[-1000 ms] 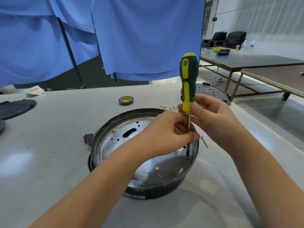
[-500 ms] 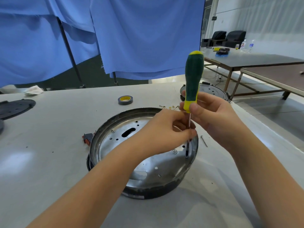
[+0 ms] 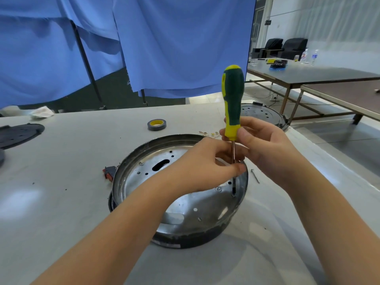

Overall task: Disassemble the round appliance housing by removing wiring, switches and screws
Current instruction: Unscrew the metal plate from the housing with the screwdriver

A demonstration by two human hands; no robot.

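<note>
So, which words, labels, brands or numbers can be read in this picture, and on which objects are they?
None can be read.
The sign on the far wall: too small to read.
The bottles on the far table: labels too blurred.
The screwdriver handle: no text visible.

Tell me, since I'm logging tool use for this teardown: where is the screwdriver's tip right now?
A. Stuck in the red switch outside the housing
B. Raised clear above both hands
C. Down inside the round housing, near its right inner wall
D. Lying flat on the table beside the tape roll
C: the screwdriver stands upright, its shaft passing between the left hand and right hand down to the floor of the round housing beside the right wall.
</note>
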